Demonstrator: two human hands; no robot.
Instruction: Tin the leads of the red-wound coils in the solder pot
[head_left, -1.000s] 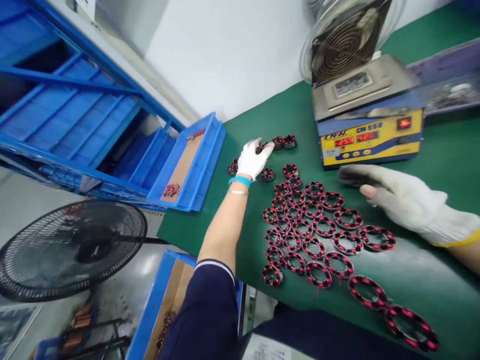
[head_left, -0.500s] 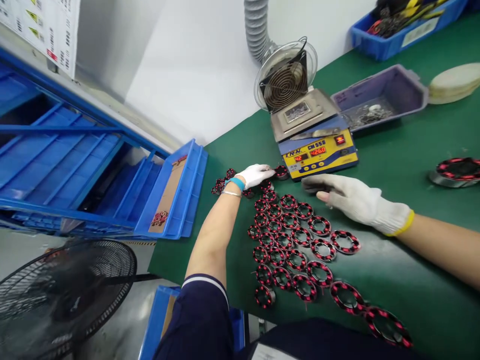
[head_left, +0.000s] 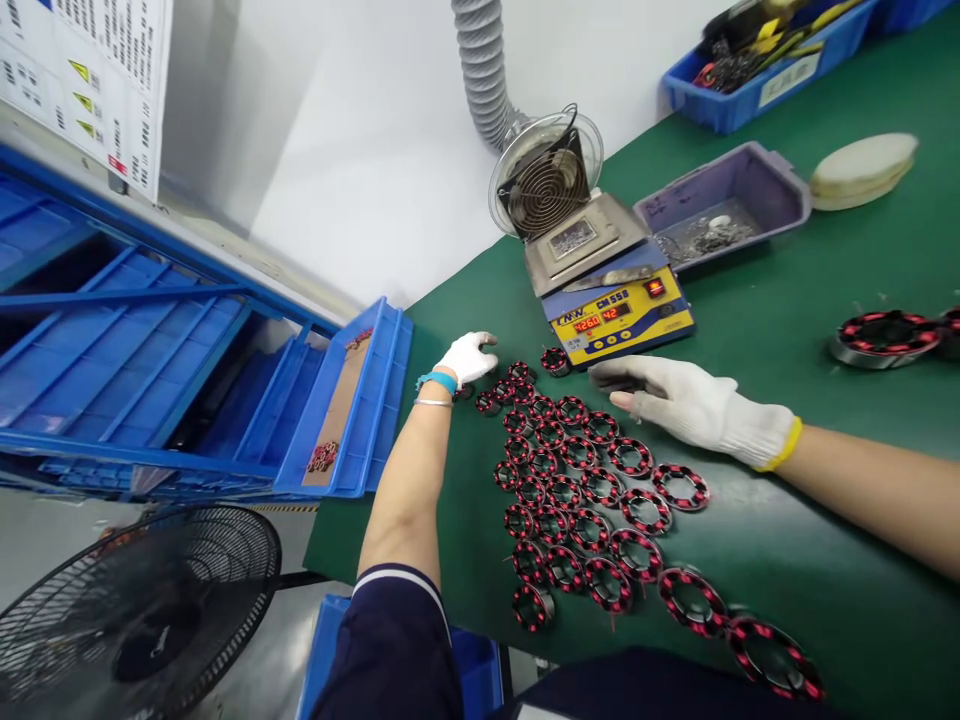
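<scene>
1. Main parts: flat ring-shaped cores (head_left: 571,522), red-and-black segments inside thin metallic bands, open centres. Most sit in a close cluster mid-table, sm. ones to the L, lg. ones to the R & near edge; some w/ fine wire ends sticking out.
2. They rest on the smooth green tabletop (head_left: 847,480), slightly glossy near R hand (head_left: 600,385).
3. R hand: white knit glove, ribbed, yellow cuff, fingers smudged dark, thumb tip bare. Fingers straight & together, thumb apart; nothing held. It's just beyond the cluster, beside the yellow-and-blue box unit (head_left: 622,320) w/ red digits & dull metal top; contact w/ table unclear.
4. L hand (head_left: 484,352): thin white glove, soft teal wristband (head_left: 436,380), shiny bangle below. Fingers loosely bent, parted from thumb, nothing visible btwn them. It's at cluster's far L end, a sm. core partly hidden just below the palm; can't tell if they touch.
5. One core sits alone by the unit's L corner.
6. Far R of unit: purple plastic bin (head_left: 787,190) w/ loose metallic bits.
7. L: ribbed blue plastic crate (head_left: 382,400), brown cardboard inside.
</scene>
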